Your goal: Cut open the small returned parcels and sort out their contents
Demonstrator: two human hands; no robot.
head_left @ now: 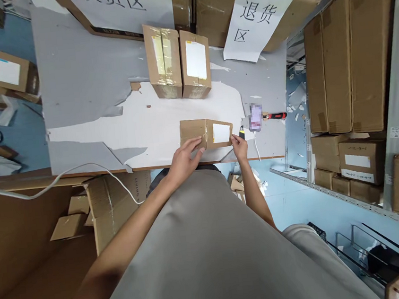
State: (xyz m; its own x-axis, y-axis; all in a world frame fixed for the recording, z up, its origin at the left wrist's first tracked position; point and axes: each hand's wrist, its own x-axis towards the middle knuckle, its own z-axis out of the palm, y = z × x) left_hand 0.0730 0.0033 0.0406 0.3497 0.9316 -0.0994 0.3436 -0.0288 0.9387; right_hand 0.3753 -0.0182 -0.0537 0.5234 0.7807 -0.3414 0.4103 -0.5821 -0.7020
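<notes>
While the left hand (186, 159) rests on the small carton (193, 130) at mid-frame, thumb apart from fingers, the right hand (239, 147) touches its right edge; whether those fingertips pinch, I cannot tell. The step seems to be steadying the carton; turning it would call for both hands. Two taped boxes (177, 61) stand upper centre.

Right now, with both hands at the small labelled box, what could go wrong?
1. The small labelled box sits near the table's front edge; a pull towards the body might tip it off.
2. The yellow-and-black tool lies right by the right hand and could get knocked.
3. The white cable runs from the phone to that edge; the right arm might snag it.
</notes>
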